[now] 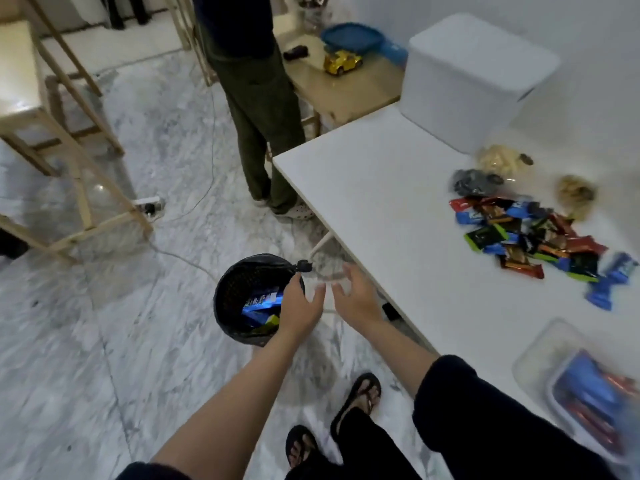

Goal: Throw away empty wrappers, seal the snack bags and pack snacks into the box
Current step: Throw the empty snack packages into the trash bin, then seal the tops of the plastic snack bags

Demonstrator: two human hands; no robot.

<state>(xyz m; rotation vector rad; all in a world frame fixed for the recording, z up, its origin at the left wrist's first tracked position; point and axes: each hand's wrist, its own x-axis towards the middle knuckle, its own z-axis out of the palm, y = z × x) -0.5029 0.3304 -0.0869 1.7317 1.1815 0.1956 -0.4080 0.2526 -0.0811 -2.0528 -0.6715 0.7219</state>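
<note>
- The tabletop (374, 188) is seen to the right of both hands, with its near edge running away from the person; everything left to handle lies up there, so the next reach is judged to go rightward and up.
- A white box (474, 81) is seen at the far end of the tabletop, lid on, well apart from the hands.
- The snack pile (530, 233) is spread mid-tabletop, its long axis slanting from far-left to near-right; the right hand is the nearer one.
- Three clear snack bags (498, 161) are seen just beyond the pile, blurred; whether they are sealed cannot be told.
- The bin (242, 271), black-lined, is seen on the floor under the left hand, with blue and green wrappers (259, 303) inside.
- The left hand (299, 306) is held over the bin's rim, fingers loose, nothing gripped.
- The right hand (353, 292) is held just beside it, fingers spread, empty.
</note>
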